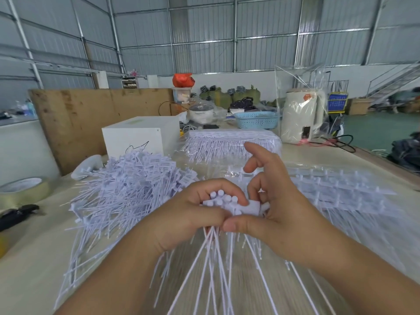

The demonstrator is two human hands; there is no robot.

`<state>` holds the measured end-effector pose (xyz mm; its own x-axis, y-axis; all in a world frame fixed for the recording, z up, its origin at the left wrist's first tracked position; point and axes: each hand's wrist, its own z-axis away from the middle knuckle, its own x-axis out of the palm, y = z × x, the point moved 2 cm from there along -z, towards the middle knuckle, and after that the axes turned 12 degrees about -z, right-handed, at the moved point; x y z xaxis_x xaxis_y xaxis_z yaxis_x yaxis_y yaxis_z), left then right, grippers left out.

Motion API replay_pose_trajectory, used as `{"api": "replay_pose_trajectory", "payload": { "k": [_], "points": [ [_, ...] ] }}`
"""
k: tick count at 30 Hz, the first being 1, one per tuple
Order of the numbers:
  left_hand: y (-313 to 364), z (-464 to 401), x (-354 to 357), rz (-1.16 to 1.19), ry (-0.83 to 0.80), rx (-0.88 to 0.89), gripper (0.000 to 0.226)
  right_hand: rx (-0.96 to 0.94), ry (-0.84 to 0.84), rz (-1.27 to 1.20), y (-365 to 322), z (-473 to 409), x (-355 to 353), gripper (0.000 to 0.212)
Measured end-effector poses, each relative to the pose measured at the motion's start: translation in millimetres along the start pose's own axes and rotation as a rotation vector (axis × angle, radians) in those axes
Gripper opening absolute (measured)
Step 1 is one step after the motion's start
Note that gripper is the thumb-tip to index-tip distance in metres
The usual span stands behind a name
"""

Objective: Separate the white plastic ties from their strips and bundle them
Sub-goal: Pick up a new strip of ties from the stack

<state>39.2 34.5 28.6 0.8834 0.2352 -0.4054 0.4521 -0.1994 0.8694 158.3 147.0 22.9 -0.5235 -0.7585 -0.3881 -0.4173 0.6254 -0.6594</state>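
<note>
White ties (223, 201) inside left hand (191, 214)

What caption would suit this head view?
Both hands, left hand and right hand, gather a bundle of white ties beside a loose pile.

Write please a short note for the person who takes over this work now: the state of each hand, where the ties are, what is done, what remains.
Left hand: grips a bundle of separated ties, heads up, tails hanging down.
Right hand: thumb and a curled finger pinch the same bundle; the other fingers are lifted.
Done: loose pile of ties lies on the table, left.
Left: strips under clear plastic on the right, and a wrapped pack behind. The bundle in hand is not yet tied.
</note>
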Motion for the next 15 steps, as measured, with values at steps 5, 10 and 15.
{"api": "replay_pose_trajectory", "payload": {
  "k": [5, 10, 15],
  "points": [
    [-3, -1, 0, -0.037, 0.012, -0.052, 0.024, 0.027, -0.027, 0.022, 1, 0, 0, 0.098],
    [-4, -6, 5, -0.120, 0.215, -0.052, 0.020, 0.000, -0.005, 0.110, 3, 0, -4, 0.097],
    [-5, -6, -3, -0.188, 0.380, -0.064, 0.029, -0.064, 0.053, 0.139, -4, 0, -9, 0.091]
  ]
}}
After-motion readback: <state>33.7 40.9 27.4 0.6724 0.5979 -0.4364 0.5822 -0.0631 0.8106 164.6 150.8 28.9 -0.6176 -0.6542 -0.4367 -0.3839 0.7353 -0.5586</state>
